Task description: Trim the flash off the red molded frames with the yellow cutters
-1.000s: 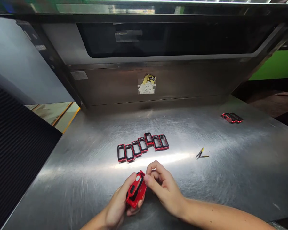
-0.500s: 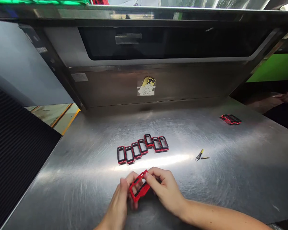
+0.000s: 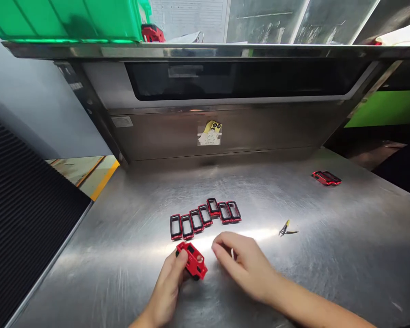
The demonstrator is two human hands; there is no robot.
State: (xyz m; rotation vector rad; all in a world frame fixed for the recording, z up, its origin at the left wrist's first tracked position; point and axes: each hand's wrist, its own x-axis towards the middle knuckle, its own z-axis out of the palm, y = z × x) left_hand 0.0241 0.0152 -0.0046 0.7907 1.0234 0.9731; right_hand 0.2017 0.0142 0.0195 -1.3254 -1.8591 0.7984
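Observation:
My left hand (image 3: 168, 282) grips a red and black rectangular plastic frame (image 3: 195, 261), held tilted above the metal table with its red side up. The thumb presses on its near left part; the other fingers are mostly hidden beneath it. Just right of the frame, apart from it, is my right hand (image 3: 243, 264), its fingers curled and the thumb close to the index fingertip. Nothing shows in it. Beyond both hands, several similar frames (image 3: 196, 220) lie in an uneven row, black rims up.
Small cutting pliers (image 3: 287, 228) with yellow handles lie open on the metal table (image 3: 130, 200). More red and black frames (image 3: 327, 178) rest at the far right. A green bin (image 3: 64, 20) stands on the shelf above. A black ribbed surface (image 3: 27, 228) borders the table's left side.
My right hand has let go of the red and black frame and moved right. The left hand has turned the frame over sideways. The view has tilted up, showing more of the shelf.

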